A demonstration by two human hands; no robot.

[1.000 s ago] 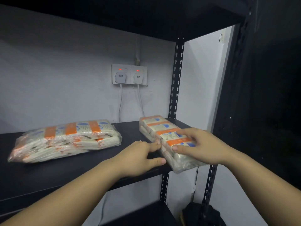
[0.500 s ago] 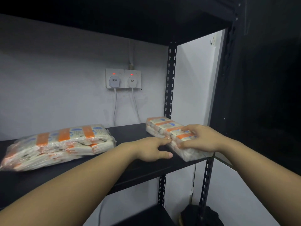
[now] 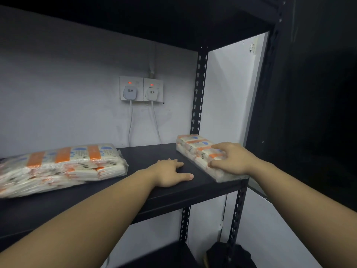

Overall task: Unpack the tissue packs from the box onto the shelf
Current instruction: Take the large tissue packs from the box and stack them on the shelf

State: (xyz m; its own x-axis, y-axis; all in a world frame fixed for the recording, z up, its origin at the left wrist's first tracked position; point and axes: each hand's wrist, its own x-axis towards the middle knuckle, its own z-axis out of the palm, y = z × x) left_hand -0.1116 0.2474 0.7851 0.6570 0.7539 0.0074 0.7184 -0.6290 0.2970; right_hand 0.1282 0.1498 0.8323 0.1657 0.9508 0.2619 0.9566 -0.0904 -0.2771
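The right hand [image 3: 234,159] curls over the right pack [image 3: 195,145], probably light, soft and slippery-wrapped; the left hand [image 3: 170,172] lies flat on the shelf [image 3: 193,190].

The left tissue bundle [image 3: 58,167] is blurred and cut off at the picture's edge.

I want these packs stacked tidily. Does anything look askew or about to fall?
The right tissue pack lies at an angle, its near corner sticking past the shelf front edge under the right hand. The left pack sits fully on.
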